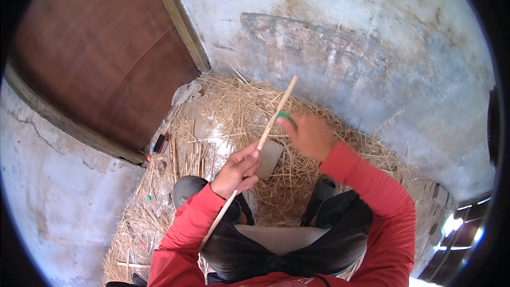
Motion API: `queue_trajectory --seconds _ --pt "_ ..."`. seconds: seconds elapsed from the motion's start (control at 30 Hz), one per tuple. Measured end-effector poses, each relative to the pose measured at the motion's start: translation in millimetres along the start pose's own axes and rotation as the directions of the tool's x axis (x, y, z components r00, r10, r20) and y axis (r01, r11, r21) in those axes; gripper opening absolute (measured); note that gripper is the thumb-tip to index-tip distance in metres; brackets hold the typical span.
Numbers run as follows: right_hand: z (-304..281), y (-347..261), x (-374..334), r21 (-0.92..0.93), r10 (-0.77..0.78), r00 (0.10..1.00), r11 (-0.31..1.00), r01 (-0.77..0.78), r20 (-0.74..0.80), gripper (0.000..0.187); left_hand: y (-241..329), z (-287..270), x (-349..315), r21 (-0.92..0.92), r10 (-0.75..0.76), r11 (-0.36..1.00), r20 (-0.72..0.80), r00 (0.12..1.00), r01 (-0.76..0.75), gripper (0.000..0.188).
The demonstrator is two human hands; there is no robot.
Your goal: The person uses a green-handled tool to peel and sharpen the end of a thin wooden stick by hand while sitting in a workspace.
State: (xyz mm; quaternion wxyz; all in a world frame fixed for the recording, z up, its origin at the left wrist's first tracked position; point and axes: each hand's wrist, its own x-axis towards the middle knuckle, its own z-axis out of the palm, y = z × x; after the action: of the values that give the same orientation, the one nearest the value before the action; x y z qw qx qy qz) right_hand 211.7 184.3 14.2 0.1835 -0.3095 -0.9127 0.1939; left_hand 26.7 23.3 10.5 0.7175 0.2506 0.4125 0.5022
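A long, pale strip of split wood or bamboo (287, 90) slants from beside my left thigh up and away to the right. My left hand (239, 170) is closed round its middle, thumb on top. Close to the strip's far part, my right hand (311, 135) is curled and smeared by motion. A small green thing (283, 115) shows at its fingertips, against or right beside the strip. The rest of that thing is hidden, so its kind cannot be made out.
Straw-like shavings (244, 98) cover the floor between my feet and the stained wall (340, 37). A flat tan block (271, 158) lies between my knees. Upright thin sticks (196, 157) stand by my left foot. A brown door panel (106, 58) is at the left.
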Motion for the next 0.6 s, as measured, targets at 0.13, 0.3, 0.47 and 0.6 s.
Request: queue_trajectory --seconds 0.13,0.3,0.47,0.6 --pt "1 34 14 -0.13 0.001 0.999 0.991 -0.008 -0.053 0.053 -9 1 3 0.03 -0.019 0.999 -0.043 0.999 0.021 0.048" --pt "8 80 32 -0.062 0.224 0.969 0.971 -0.232 -0.107 0.053 -14 4 -1 0.134 -0.02 0.991 -0.049 0.999 0.027 0.047" --pt "-64 224 30 0.041 0.484 0.7 0.836 -0.547 -0.525 0.059 -42 -11 -22 0.2 -0.038 0.98 0.104 0.994 0.017 0.048" --pt "-56 143 6 0.17 0.395 0.85 0.918 -0.357 -0.347 0.062 -20 -21 -7 0.243 0.15 0.961 -0.058 0.987 -0.132 0.05"
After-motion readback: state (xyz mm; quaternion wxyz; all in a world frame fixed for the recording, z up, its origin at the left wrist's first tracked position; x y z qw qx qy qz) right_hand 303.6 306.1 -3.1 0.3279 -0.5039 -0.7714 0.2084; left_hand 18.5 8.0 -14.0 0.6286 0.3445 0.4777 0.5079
